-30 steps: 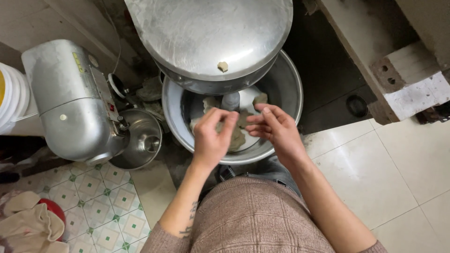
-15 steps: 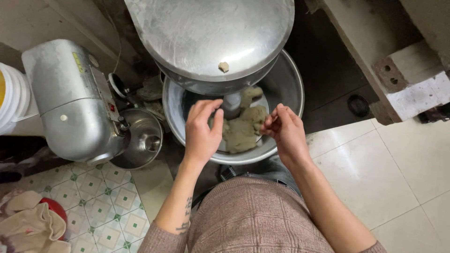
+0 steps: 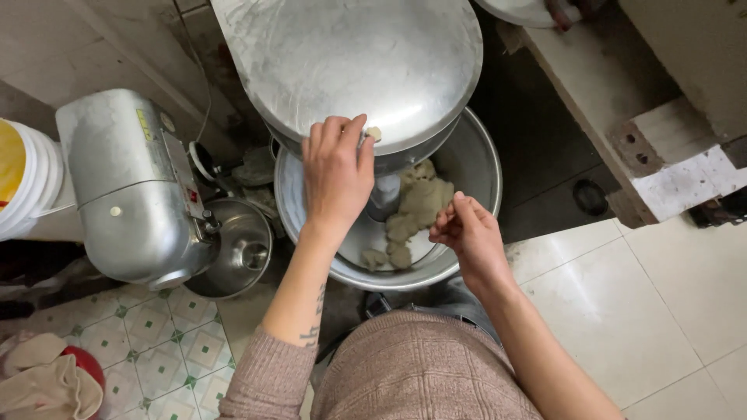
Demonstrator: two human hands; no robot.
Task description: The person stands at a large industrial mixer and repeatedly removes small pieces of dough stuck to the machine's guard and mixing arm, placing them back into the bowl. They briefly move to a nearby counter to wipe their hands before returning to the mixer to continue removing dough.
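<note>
While our left hand (image 3: 336,175) reaches open-fingered for the small dough bit (image 3: 374,133) on the mixer head (image 3: 358,66), our right hand (image 3: 465,233) pinches something tiny, we think, over the bowl (image 3: 478,159), where we judge the bit must drop onto the dough (image 3: 420,204).

— What can't you make out at the centre of the frame?

— The mixer head (image 3: 350,62) covers the far half of the steel bowl (image 3: 475,163), and the left hand (image 3: 336,175) hides the shaft and part of the dough (image 3: 420,204). Whether the right hand (image 3: 467,233) pinches anything is too small to tell.

— And the edges?

— The white bucket (image 3: 27,183) is cut off at the left, the red object under cloth (image 3: 74,365) at the lower left, and a pale dish (image 3: 521,9) at the top.
</note>
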